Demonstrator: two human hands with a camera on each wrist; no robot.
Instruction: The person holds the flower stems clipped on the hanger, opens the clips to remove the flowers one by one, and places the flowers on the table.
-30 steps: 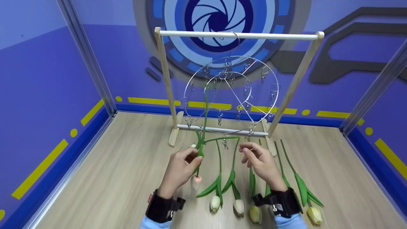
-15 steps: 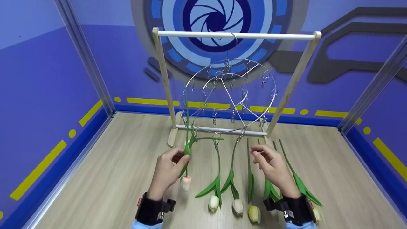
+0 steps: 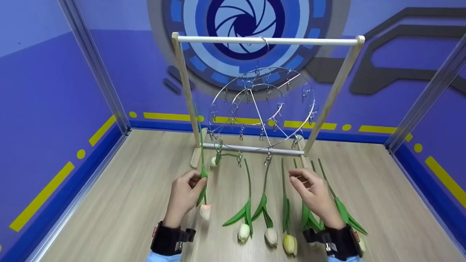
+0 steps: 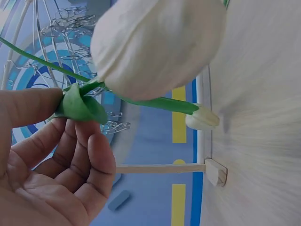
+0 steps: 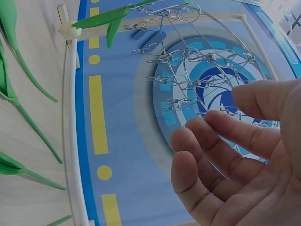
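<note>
My left hand (image 3: pixel 185 193) pinches an artificial tulip (image 3: pixel 205 212) by its green leaves and stem, between thumb and fingers. Its pale pink-white bloom points down and the stem rises past the rack's left post; in the left wrist view the bloom (image 4: pixel 160 47) looms large. My right hand (image 3: pixel 311 194) hovers over the flowers on the right, fingers loosely bent, holding nothing. Between and beyond the hands, a round wire hanger (image 3: pixel 260 112) with many metal clips hangs from the rack. Another white tulip (image 3: pixel 213 162) hangs bloom-down from a clip at its front left.
Several tulips lie in a row on the wooden table, among them a white one (image 3: pixel 244 233), another pale one (image 3: pixel 271 236) and a yellow one (image 3: pixel 290 244). The wooden rack (image 3: pixel 267 40) stands near the blue back wall, its left foot (image 3: pixel 196 157) beyond my left hand.
My left hand has moved left with its tulip, away from the hanging one. The hanger has turned, its front clips and hanging tulip shifting left. My right hand has drifted slightly right.
</note>
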